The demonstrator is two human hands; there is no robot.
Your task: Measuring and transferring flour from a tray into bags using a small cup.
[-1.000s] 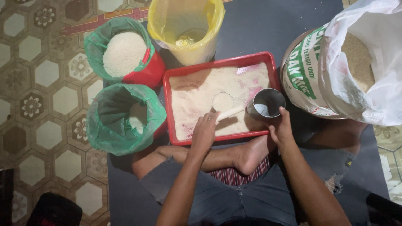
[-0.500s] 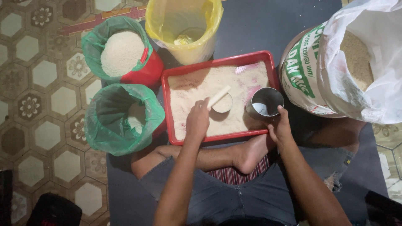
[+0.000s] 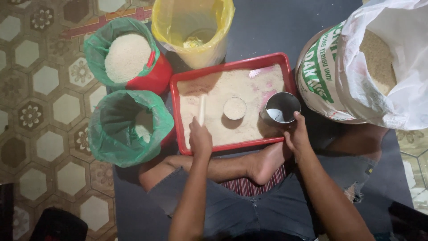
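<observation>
Head view shows your left hand [image 3: 200,137] has drawn back to the near edge of the red tray [image 3: 232,71], fingers closed round a flat pale stick [image 3: 201,110] that now lies clear of the small filled cup [image 3: 235,108] mid-tray, its top levelled. Your right hand [image 3: 296,134] stays curled on the metal cup [image 3: 280,108] at the tray's right edge.
</observation>
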